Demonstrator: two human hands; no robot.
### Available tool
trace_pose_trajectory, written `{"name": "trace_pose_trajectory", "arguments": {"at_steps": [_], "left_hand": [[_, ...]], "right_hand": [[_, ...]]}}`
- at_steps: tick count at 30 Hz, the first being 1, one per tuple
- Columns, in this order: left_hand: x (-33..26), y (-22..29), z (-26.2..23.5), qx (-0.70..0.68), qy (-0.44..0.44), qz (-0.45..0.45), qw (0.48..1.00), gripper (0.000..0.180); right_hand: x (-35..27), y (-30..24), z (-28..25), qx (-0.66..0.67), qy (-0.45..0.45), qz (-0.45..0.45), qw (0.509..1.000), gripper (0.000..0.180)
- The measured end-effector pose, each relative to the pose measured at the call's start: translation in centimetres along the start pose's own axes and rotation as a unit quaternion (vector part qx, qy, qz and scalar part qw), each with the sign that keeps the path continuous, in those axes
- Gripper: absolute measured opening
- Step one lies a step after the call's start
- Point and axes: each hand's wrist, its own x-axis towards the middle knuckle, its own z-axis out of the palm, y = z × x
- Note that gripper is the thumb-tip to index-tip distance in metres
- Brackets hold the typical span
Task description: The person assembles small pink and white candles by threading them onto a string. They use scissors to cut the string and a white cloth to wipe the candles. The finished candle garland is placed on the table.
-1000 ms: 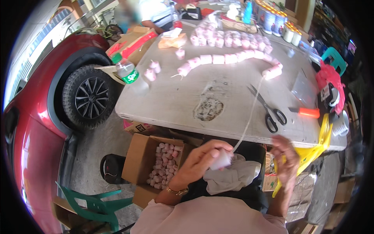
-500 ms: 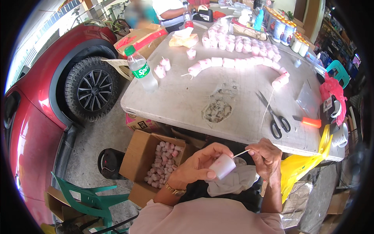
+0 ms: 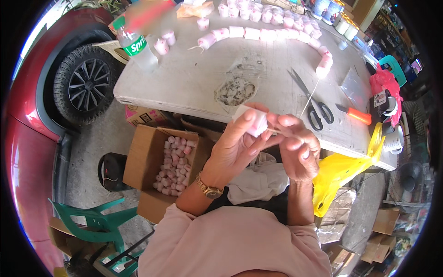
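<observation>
Above my lap, my left hand (image 3: 235, 147) grips a short pinkish-white candle (image 3: 255, 122) between thumb and fingers, tilted. A pale wick (image 3: 274, 132) comes out of its end towards my right hand (image 3: 300, 154), whose bent fingers pinch it close to the candle. The fingertips of both hands almost meet there. Beyond them on the table, a curved row of similar candles (image 3: 252, 33) lies end to end on a string. From the row's right end a thin cord (image 3: 311, 96) runs down past black scissors (image 3: 314, 104) towards the table's front edge.
Many more candles stand in plastic at the table's back. A green-capped bottle (image 3: 138, 48) stands left, a box cutter (image 3: 357, 114) lies right. Below are a cardboard box (image 3: 143, 154) of candles, a green chair (image 3: 94, 219) and a yellow bag (image 3: 339, 177). A red car stands left.
Both hands have come together and risen; the candle has turned, its wick end now towards the right. My right fingers have closed in along the wick. The whole view has shifted.
</observation>
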Motion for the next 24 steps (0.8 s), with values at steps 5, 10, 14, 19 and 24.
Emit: {"name": "trace_pose_trajectory", "arguments": {"at_steps": [5, 10, 14, 19, 24], "left_hand": [[0.0, -0.4, 1.7, 0.237, 0.074, 0.047, 0.968, 0.033], [0.5, -1.3, 1.7, 0.355, 0.090, 0.127, 0.922, 0.023], [0.3, -1.3, 0.7, 0.440, 0.074, 0.146, 0.883, 0.015], [0.4, -1.1, 0.1, 0.425, 0.077, 0.138, 0.891, 0.014], [0.5, -1.0, 0.0, 0.412, 0.073, 0.132, 0.898, 0.015]], "right_hand": [[-0.3, 1.0, -0.3, 0.067, 0.024, 0.008, 0.997, 0.036], [-0.2, 1.1, -0.3, 0.026, 0.094, 0.044, 0.994, 0.031], [-0.5, 1.0, -0.2, -0.029, 0.139, 0.086, 0.986, 0.027], [-0.4, 1.1, -0.3, -0.035, 0.155, 0.102, 0.982, 0.025], [-0.3, 1.1, -0.2, -0.030, 0.160, 0.114, 0.980, 0.026]]}}
